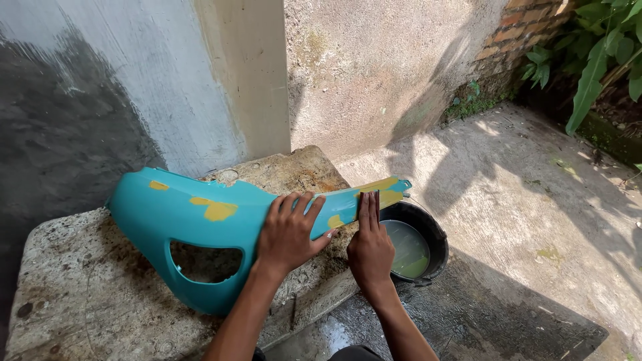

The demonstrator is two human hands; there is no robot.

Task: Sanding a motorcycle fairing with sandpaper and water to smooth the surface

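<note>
**Teal body panel on the concrete slab, both hands on its narrow end**

Teal body panel [200, 234]: long curved moulded shell, glossy, with yellow filler patches [214, 210] along its upper face and an oval cut-out low in its side. It lies across a rough, stained concrete slab [80, 301] that serves as the surface, wide end toward the dark wet wall [60, 134], narrow end reaching past the slab edge above a black bucket [431, 234]. The bucket stands on the wet ground just beside the slab and holds pale greenish water.

Handling, as a judgement: the panel looks light and thin-walled, stiff along the curve but likely to flex at the narrow tip; probably slick if wet. Best steadied flat-handed on the broad crown, near the middle, not at the overhanging tip.

Left hand [289, 230]: palm down, fingers spread, pressed flat on the panel's upper face at mid-length. Grip is open, bearing down on the panel without closing around it.

Right hand [370, 244]: fingers straight and together, laid along the narrow end beside a filler patch, wrist low over the bucket rim. A thin dark sheet [375, 200] seems to lie under the fingertips; whether the hand clasps it cannot be told.

Green leaves [602, 60] and a brick wall corner at upper right.
</note>
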